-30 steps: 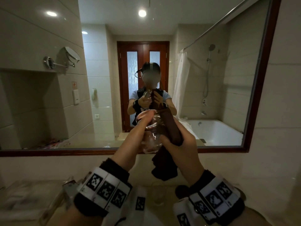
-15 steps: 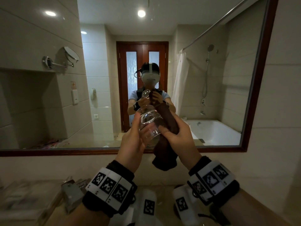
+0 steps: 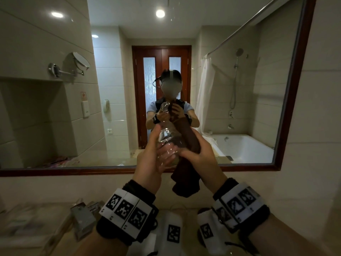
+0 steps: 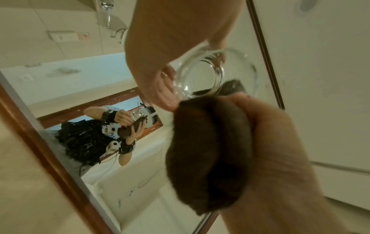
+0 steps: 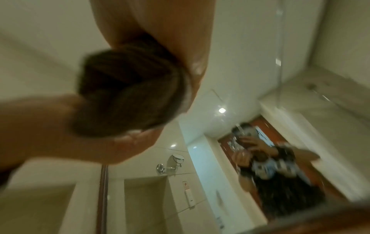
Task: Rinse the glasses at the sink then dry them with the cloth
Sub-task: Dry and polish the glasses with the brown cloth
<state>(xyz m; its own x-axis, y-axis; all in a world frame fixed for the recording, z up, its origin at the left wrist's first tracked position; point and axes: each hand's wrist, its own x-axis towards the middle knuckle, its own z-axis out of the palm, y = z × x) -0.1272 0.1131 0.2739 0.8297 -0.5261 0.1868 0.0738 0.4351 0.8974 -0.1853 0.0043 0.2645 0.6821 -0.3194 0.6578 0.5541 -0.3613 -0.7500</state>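
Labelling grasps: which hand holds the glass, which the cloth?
The left hand grips the clear glass; the right hand grips the dark brown cloth against it.

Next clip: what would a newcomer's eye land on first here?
Dead centre, both hands work a clear glass: the left hand cups it while the right hand grips a dark brown cloth against it. Behind them the wood-framed wall mirror reflects the person, a white bathtub and a red-brown door.
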